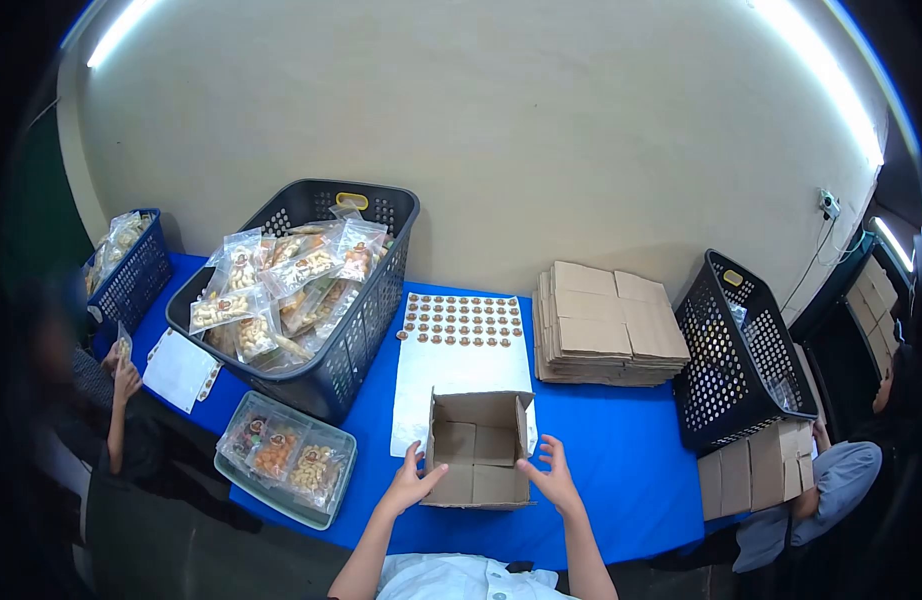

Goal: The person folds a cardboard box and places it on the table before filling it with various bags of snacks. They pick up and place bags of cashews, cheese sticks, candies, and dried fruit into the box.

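Note:
An open-topped cardboard box (475, 412) stands on the table in front of me, with nothing seen inside. It overlaps the lower part of a white sheet (459, 372) that carries rows of round brown stickers. At the box's left side is my left hand (411, 484), its fingers spread and the thumb at the edge. My right hand (551, 478) flanks the opposite side, fingers apart, thumb likewise by the edge.
A blue cloth covers the table (621, 450). Snack packets fill a large dark basket (381, 290); more lie in a green tray (338, 490). Folded cartons (611, 325) are stacked right, beside another basket (716, 370). People work at both sides, one near cardboard boxes (756, 465).

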Demonstrator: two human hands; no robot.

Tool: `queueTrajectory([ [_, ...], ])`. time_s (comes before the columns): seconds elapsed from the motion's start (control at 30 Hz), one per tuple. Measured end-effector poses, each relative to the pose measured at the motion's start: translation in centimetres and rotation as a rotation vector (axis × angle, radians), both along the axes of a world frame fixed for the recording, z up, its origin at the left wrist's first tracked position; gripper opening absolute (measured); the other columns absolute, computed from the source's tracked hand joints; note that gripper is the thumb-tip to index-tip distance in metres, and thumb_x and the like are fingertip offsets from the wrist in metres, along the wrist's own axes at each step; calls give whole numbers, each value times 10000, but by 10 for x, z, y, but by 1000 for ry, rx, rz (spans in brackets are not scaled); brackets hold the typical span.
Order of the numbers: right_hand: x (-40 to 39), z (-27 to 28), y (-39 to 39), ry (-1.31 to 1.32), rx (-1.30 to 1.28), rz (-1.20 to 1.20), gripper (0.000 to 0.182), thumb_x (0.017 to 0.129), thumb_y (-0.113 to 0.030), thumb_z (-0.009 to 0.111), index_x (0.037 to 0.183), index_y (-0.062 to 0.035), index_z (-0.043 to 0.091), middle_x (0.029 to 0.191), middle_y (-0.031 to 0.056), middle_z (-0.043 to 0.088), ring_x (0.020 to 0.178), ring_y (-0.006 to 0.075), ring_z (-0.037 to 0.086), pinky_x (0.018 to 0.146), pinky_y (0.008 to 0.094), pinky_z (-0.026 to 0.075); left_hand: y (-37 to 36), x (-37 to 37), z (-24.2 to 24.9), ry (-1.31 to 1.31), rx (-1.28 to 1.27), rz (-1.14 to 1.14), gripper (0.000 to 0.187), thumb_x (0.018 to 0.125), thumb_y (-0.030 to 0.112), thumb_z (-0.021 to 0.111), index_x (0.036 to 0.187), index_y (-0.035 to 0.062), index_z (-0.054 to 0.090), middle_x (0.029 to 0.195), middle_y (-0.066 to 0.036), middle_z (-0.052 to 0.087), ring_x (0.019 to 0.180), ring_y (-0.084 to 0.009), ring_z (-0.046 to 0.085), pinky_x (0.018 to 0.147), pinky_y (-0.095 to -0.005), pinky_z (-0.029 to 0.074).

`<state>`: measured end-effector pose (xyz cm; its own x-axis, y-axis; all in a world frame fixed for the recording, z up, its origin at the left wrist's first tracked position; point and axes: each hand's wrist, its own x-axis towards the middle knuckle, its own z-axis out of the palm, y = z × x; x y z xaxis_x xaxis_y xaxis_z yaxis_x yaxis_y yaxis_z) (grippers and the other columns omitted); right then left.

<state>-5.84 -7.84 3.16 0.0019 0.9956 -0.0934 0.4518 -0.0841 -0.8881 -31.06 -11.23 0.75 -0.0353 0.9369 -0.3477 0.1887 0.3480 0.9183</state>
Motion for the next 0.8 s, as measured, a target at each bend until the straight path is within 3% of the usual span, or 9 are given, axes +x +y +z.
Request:
queueTrajectory([
  [0.07,0,-9,0,-100,-50,66,631,771,-241,644,1268,-69,296,1212,205,409,1025,282,500,831,374,444,2,-2,-6,-48,52,-9,630,849,265,516,1340,22,207,1313,-239,339,1146,-316,438,896,-335,391],
  [0.27,32,-43,1,255,-134,-31,559,743,-76,569,1239,-34,314,1122,229,494,1011,308,524,812,375,446,-2,-45,-45,-134,99,71,466,817,153,499,1239,-3,379,1233,-203,449,1092,-248,485,876,-301,393],
  [0.33,46,-44,1,-11,-54,-90,556,726,-48,562,1226,-25,321,1150,239,469,1001,338,521,827,398,431,-6,-57,-46,-12,136,124,440,791,122,537,1192,-10,415,1208,-213,454,1095,-283,462,918,-330,355],
  [0.43,48,-49,-5,-529,114,-218,566,707,-29,561,1222,-25,327,1076,230,493,918,361,526,803,412,429,-14,-56,-46,671,333,284,498,739,113,606,1193,11,428,1240,-215,401,1140,-351,387,960,-384,300],
  [0.5,45,-55,-11,-913,247,-311,577,696,-23,563,1224,-30,330,989,216,530,840,368,533,772,414,435,-14,-51,-44,767,332,225,541,698,123,648,1186,20,439,1285,-210,332,1191,-386,294,979,-442,255],
  [0.6,39,-65,-13,-814,149,-264,574,726,-81,594,1234,-36,332,1076,210,491,919,334,521,788,412,434,-13,-34,-50,872,259,77,552,724,160,627,1212,4,421,1314,-203,306,1227,-351,266,1001,-448,219],
  [0.7,42,-106,-3,-27,-286,-70,587,764,-159,612,1258,-37,320,1210,204,410,1025,295,477,803,394,429,-6,-16,-74,716,64,23,605,752,230,606,1263,2,374,1348,-205,272,1264,-332,228,1029,-420,189],
  [0.73,38,-106,-3,176,-442,-8,650,786,-230,616,1306,-39,275,1309,190,329,1148,266,403,854,358,414,-1,-24,-126,540,104,-39,751,766,323,600,1333,-14,240,1387,-216,211,1309,-304,153,1049,-387,168],
  [0.8,34,-85,-4,299,-546,31,751,753,-258,652,1335,-46,228,1342,196,284,1192,290,364,910,373,380,-2,-21,-115,48,21,-94,847,761,375,605,1350,-27,149,1395,-227,180,1319,-297,115,1053,-379,165],
])
